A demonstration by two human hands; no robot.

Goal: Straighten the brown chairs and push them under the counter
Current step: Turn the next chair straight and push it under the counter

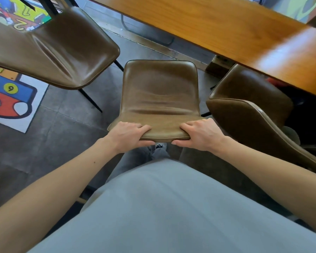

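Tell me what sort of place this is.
Probably a café or family play venue; a home is possible. Three matching brown seats, the middle chair among them, stand by a long wooden counter, and a bright numbered play mat lies on the dark floor.

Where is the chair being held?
The middle chair sits centre of the head view, between the left chair and right chair, short of the counter.

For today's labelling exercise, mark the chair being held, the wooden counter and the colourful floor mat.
held chair (159, 77): head view, on its seat surface.
wooden counter (217, 28): head view, on its bare top.
colourful floor mat (26, 94): head view, on its blue patch.
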